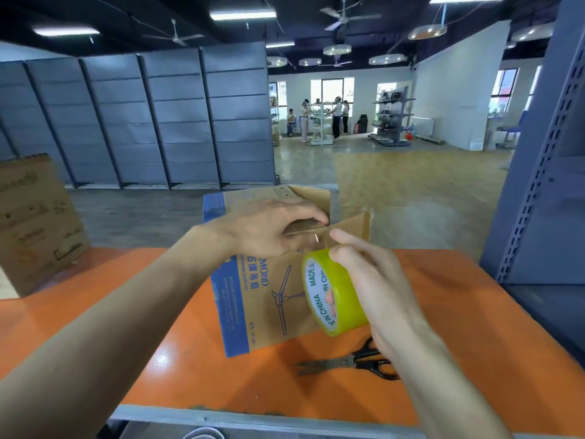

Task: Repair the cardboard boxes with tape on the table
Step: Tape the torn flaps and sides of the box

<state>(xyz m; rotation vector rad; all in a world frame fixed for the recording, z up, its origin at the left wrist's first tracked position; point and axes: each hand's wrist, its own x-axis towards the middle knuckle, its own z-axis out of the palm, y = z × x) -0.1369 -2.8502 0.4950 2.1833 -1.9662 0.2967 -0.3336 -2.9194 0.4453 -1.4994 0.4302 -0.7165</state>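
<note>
Worktop: orange table.

Item 1: the cardboard box stands at the middle of the table, towards the far edge. Its near face has a blue band and a line drawing of a ceiling fan. The top is open, and one flap on the right side stands raised.

Item 2: the left hand lies over the top of the box, its fingers curled round a top flap and gripping it.

Item 3: the right hand grips the yellow-green tape roll, with fingers through the core and the thumb on the outer band. The roll is in front of the box's near face, just below the left hand. Whether a strip is drawn out cannot be told.

Item 4: black-handled scissors lie closed on the table near the front edge, their handles partly hidden under the right wrist.

Item 5: a second cardboard box stands at the far left corner, well apart from the first.
</note>
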